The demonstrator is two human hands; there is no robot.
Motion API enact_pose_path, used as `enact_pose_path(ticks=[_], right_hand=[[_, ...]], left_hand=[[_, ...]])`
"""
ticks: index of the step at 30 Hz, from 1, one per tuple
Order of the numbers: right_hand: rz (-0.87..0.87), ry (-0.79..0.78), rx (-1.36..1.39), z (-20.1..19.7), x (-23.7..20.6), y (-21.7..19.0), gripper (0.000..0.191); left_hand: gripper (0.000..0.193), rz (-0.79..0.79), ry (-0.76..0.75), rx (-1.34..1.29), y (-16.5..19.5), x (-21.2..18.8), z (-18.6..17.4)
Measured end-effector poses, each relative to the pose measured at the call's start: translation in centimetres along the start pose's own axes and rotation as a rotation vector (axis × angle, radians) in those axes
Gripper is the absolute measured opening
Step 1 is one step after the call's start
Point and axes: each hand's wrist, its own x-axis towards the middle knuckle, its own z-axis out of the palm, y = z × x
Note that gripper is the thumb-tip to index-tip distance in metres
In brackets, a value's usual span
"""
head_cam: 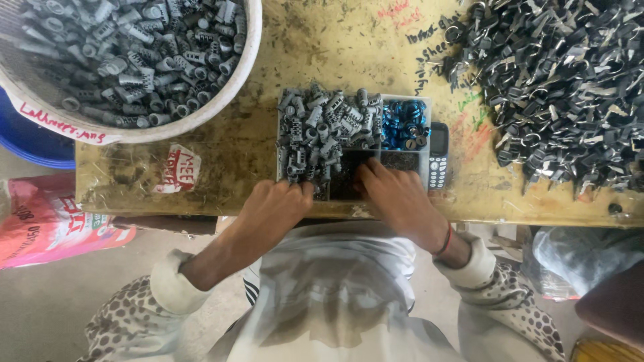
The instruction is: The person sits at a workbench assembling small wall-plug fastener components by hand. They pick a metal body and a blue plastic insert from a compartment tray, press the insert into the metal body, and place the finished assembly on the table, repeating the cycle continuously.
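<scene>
A small compartmented tray [423,100] sits on the yellow worktable [322,47]. Its left part is heaped with grey plastic cylinders [322,124]; a back right compartment holds blue rings [402,122]. My left hand [274,204] rests at the tray's near left corner, fingers curled against the grey parts; whether it grips one is hidden. My right hand [396,194] reaches into the dark front compartment [349,175], fingertips down among small dark pieces.
A white bucket [249,40] full of grey cylinders stands at the back left. A large heap of dark metal pieces with rings [563,87] covers the right side. A keypad phone [438,155] lies beside the tray. Bags lie on the floor.
</scene>
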Motion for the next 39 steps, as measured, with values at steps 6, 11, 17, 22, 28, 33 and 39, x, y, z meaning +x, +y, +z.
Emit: enact_pose_path(ticks=[6, 11, 17, 22, 28, 33, 39], right_hand=[[0.094, 0.034, 0.108, -0.3, -0.3, -0.3, 0.022], [0.082, 0.102, 0.183, 0.3, -0.2, 0.3, 0.022], [0.121, 0.116, 0.254, 1.3, -0.6, 0.2, 0.02], [0.122, 0.136, 0.283, 1.4, 0.1, 0.4, 0.018], [0.113, 0.168, 0.313, 1.7, 0.6, -0.1, 0.019], [0.163, 0.146, 0.301, 2.1, 1.5, 0.1, 0.017], [0.145, 0.175, 0.309, 2.8, 2.9, -0.2, 0.015]], left_hand=[[0.028, 0.07, -0.104, -0.05, -1.1, 0.4, 0.0], [0.038, 0.122, -0.116, -0.039, -2.2, 1.0, 0.5], [0.044, 0.159, 0.087, -0.043, -2.2, -0.9, 0.8], [0.048, 0.2, 0.322, 0.059, -2.8, -0.9, 0.5], [0.048, 0.179, 0.238, 0.105, -3.1, -1.0, 1.2], [0.042, 0.151, 0.042, 0.097, -3.8, 0.2, 2.0], [0.018, 0.164, -0.05, 0.079, -5.1, 1.0, 2.5]])
